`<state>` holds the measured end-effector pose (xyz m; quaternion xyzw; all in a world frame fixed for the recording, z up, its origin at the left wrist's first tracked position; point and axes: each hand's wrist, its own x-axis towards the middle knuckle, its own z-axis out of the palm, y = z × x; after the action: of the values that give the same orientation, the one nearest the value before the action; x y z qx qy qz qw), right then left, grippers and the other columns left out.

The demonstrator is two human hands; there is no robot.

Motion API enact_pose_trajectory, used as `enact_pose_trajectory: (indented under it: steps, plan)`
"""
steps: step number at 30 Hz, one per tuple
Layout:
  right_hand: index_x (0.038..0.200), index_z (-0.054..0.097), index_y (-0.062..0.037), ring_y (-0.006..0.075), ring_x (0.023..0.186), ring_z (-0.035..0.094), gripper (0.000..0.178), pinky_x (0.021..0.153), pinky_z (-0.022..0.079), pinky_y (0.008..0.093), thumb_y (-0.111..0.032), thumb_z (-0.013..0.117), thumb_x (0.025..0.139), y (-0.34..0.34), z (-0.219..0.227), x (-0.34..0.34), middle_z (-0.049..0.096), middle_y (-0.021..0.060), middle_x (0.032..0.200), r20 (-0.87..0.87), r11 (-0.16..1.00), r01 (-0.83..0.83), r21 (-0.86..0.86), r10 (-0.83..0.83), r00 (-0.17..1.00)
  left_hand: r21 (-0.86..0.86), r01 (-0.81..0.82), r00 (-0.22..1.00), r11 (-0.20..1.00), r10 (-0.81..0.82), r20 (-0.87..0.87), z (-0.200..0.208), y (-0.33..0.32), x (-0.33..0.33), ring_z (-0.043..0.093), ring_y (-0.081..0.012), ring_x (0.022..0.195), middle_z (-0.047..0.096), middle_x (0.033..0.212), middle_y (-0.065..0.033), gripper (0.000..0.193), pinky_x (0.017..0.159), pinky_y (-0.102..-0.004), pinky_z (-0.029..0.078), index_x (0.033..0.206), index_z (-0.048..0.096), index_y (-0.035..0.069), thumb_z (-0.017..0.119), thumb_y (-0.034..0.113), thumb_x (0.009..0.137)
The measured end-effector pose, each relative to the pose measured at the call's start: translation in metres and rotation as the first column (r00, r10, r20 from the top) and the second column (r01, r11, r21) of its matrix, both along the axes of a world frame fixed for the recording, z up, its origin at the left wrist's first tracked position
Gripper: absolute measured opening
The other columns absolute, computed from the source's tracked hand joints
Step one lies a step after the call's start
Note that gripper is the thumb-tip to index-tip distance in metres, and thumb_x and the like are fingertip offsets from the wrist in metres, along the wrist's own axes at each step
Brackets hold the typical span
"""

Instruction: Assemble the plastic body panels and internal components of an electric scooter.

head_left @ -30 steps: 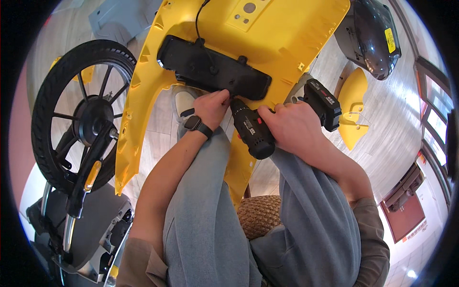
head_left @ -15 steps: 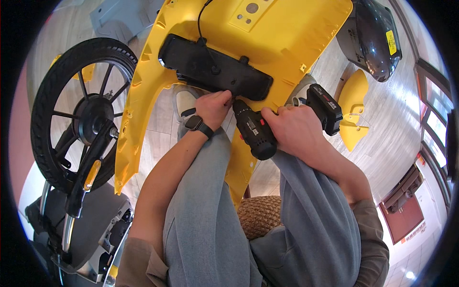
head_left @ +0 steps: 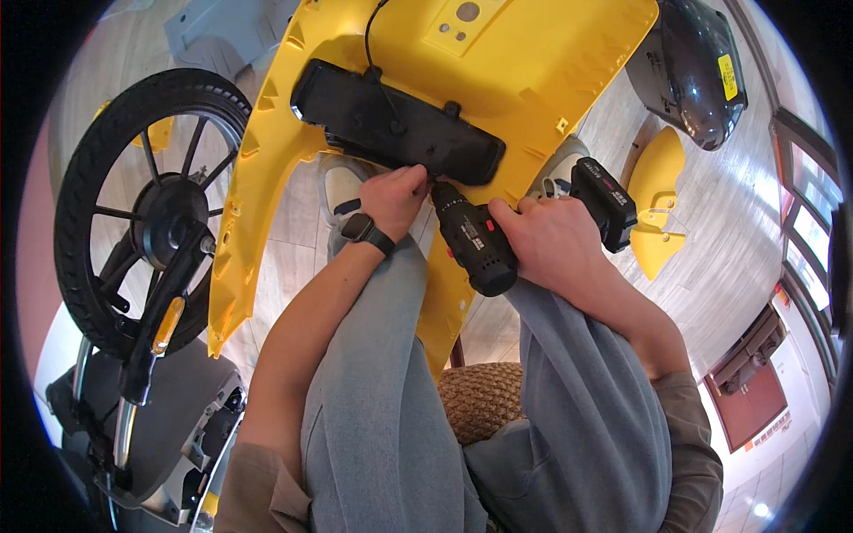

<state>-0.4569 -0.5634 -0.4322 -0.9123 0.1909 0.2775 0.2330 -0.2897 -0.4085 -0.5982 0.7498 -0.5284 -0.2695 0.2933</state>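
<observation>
I had the big yellow panel [head_left: 533, 71] spread across the far middle of the view, one of its legs running near to the left of the person's knees and another down between them. On the left stood the spoked wheel [head_left: 169, 218] with its black tire, and on the far right sat a glossy dark shell [head_left: 689, 84] bearing a yellow label. At the far left I could see a grey panel [head_left: 227, 34] on the floor. The black box [head_left: 400, 120] lay within the yellow panel, slanting from far left to near right. Right of that panel, a smaller yellow piece [head_left: 656, 213] lay on the floor. I saw the drill [head_left: 475, 244] clasped in the right hand [head_left: 558, 235], its nose aimed far and left at the box's near edge; whether its tip touched anything I could not tell. The left hand [head_left: 394, 200], apart from the right, had its fingers bunched at that same edge, just beside the drill's nose; I could not tell whether they were closed on something. A dark watch [head_left: 358, 228] circled the left wrist.
</observation>
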Motion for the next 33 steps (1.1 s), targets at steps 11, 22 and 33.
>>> enact_pose_trajectory:
  steps: [11, 22, 33]
  plan:
    - [0.098, 0.061, -0.0105, 0.0303, 0.07, 0.072, 0.022, 0.063, 0.054, 0.0418, -0.022, 0.069, 0.081, 0.0035, -0.0034, 0.0028, 0.068, 0.0103, 0.073, -0.007, 1.0, -0.001, 0.008, 0.001, 1.0, 0.031, 0.019, 1.0, 0.999, -0.02, 0.01, -0.0004, 0.0017, 0.0015, 0.064, -0.0332, 0.067, 0.062, 0.071, -0.0099, 0.014, 0.056, -0.0411, 0.049, 0.077, 0.057, 0.011, 0.071, 0.009, 0.079]
    - [0.097, 0.061, -0.0103, 0.0309, 0.068, 0.072, 0.02, 0.061, 0.055, 0.0418, -0.021, 0.068, 0.082, 0.0031, -0.0017, 0.0058, 0.068, 0.0115, 0.071, -0.032, 1.0, 0.022, 0.017, -0.021, 0.999, 0.039, 0.021, 0.999, 0.999, -0.022, 0.023, 0.0024, -0.0002, 0.0013, 0.065, -0.0328, 0.067, 0.063, 0.071, -0.0093, 0.014, 0.056, -0.0412, 0.05, 0.078, 0.057, 0.011, 0.071, 0.009, 0.08]
    - [0.1, 0.062, -0.0111, 0.0322, 0.072, 0.072, 0.024, 0.063, 0.056, 0.0436, -0.025, 0.07, 0.081, 0.0036, -0.0014, 0.0073, 0.069, 0.0126, 0.074, -0.106, 0.996, 0.075, 0.052, -0.07, 0.992, 0.037, 0.026, 0.999, 0.999, -0.027, 0.031, 0.0018, -0.0011, 0.0008, 0.065, -0.0323, 0.068, 0.063, 0.072, -0.0092, 0.013, 0.057, -0.0419, 0.05, 0.078, 0.057, 0.011, 0.069, 0.007, 0.078]
